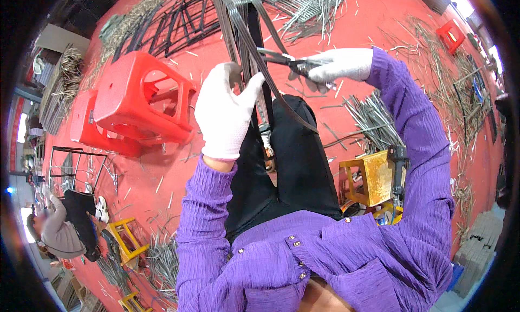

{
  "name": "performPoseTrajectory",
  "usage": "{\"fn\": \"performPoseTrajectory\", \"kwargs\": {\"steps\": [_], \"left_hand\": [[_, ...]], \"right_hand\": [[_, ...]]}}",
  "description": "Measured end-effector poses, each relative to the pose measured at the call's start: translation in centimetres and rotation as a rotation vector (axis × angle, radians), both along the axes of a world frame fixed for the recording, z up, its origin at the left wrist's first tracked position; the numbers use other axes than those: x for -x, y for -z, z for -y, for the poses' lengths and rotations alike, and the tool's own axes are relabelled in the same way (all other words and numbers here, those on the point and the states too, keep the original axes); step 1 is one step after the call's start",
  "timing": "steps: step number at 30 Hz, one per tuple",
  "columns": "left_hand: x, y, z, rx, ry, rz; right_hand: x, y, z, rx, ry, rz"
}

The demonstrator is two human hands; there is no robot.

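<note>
Both my hands wear white gloves. My left hand [225, 108] is curled at the dark frame in front of my knees, with its thumb and fingers on either side of flat grey-brown strips [246, 33]. The strips wrap the frame's top and hang down, and one long loose strip [290, 110] curves across my right thigh. My right hand [341, 66] grips scissors [284, 59] with dark handles. Their tips point left and lie close against the strips. Whether the blades touch a strip I cannot tell.
Red plastic stools [127, 95] stand at left. Black metal frames [173, 27] and bundled strips [311, 11] lie ahead on the red floor [379, 14]. At right are a strip pile [374, 119] and a yellow stool [374, 176] with a dark power tool [398, 168]. Another person [62, 225] sits far left.
</note>
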State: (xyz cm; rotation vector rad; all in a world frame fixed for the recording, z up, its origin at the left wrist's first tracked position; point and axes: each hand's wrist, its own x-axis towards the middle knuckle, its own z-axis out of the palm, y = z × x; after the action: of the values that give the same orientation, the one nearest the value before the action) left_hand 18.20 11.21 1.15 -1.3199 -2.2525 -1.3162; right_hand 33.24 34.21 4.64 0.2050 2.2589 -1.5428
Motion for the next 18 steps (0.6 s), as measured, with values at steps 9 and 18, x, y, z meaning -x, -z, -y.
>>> {"fn": "performPoseTrajectory", "kwargs": {"steps": [9,18], "left_hand": [[0.5,-3.0,1.6,0.019,0.450,0.931],[1.6,-4.6,2.3,0.006,0.508,0.926]], "right_hand": [[0.8,-1.8,-1.9,-0.031,-0.128,0.070],[3.1,-3.5,-1.8,-0.180,-0.036,-0.046]]}}
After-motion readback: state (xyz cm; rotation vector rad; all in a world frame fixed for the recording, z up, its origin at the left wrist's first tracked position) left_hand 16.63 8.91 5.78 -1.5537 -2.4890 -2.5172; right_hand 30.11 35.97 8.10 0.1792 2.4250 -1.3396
